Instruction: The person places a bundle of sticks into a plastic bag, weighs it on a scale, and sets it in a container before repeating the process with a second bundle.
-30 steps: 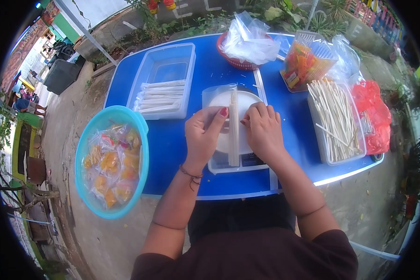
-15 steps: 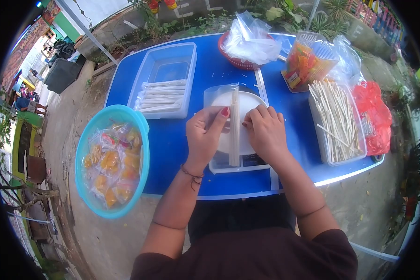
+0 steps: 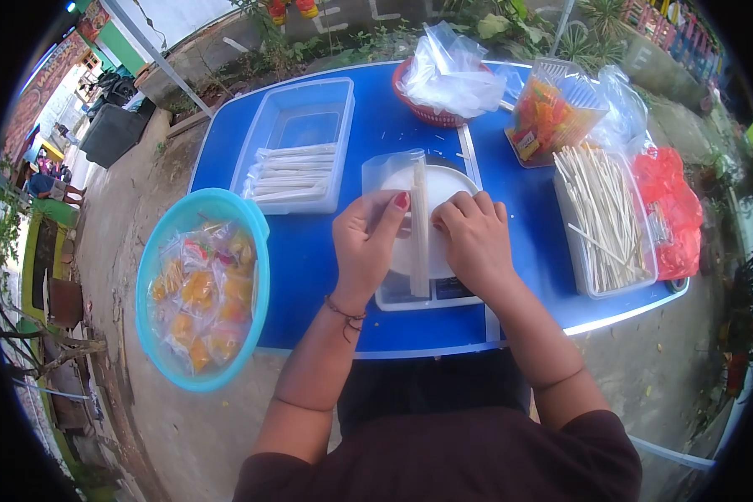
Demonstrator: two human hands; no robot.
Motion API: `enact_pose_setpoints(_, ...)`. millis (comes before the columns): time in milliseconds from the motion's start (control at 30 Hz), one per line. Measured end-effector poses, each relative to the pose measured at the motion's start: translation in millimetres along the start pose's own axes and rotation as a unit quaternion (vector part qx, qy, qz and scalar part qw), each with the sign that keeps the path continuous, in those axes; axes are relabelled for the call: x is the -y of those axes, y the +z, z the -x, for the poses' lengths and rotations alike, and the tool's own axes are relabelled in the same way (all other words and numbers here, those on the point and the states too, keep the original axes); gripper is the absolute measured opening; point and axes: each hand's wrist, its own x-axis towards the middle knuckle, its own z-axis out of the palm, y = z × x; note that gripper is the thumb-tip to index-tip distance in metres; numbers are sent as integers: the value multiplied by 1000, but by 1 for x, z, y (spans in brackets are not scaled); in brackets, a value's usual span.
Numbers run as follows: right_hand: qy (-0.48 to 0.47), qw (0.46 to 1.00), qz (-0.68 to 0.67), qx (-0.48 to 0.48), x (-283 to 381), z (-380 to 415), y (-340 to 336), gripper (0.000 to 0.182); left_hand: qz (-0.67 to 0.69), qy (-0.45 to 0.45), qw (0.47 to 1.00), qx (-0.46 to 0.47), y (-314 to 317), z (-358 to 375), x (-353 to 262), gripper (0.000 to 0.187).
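Observation:
My left hand (image 3: pixel 366 238) is closed on a bundle of thin pale sticks (image 3: pixel 421 243) in a clear plastic bag (image 3: pixel 385 171), thumb laid along its side. The bundle stands lengthwise in front of me, the bag's loose part spreading to its upper left. Just right of the bundle is my right hand (image 3: pixel 475 238), fingers curled and pinched together; what lies between the fingertips is hidden. Beneath both hands sits a white round plate (image 3: pixel 453 182) over a white base (image 3: pixel 393 299), which looks like a kitchen scale.
On the blue table (image 3: pixel 301 276) stand a clear box (image 3: pixel 340 109) with packed stick bundles, a red basket (image 3: pixel 410 99) of plastic bags, a tub (image 3: pixel 552 117) of orange-red pieces, a container (image 3: pixel 596 289) of loose sticks and a red bag (image 3: pixel 682 209). A turquoise basin (image 3: pixel 146 309) holds bagged snacks.
My right hand's fingers have curled in and shifted slightly left toward the bundle. My left hand keeps its hold, and the bag's upper part has tilted a little.

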Motion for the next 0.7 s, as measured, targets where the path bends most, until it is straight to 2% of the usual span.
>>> enact_pose_setpoints(100, 3, 1000, 16, -25, 0, 0, -1, 11, 11, 9, 1000, -5, 0, 0, 0, 21)
enact_pose_setpoints(200, 82, 997, 4, -7, 6, -2, -7, 10, 13, 14, 1000, -9, -1, 0, -1, 21)
enact_pose_setpoints(300, 95, 995, -5, 16, 3, -1, -5, 10, 11, 14, 1000, -10, -2, 0, -1, 22)
enact_pose_setpoints(500, 32, 996, -80, 3, 3, -2, -7, 10, 11, 28, 999, -13, -3, 0, -2, 22)
enact_pose_setpoints(600, 71, 997, -30, -28, 6, -2, -5, 7, 6, 37, 999, -22, -3, 0, -1, 22)
enact_pose_setpoints(700, 80, 995, -49, 18, 3, 0, -3, 7, 1, 39, 999, -23, -2, 0, -1, 21)
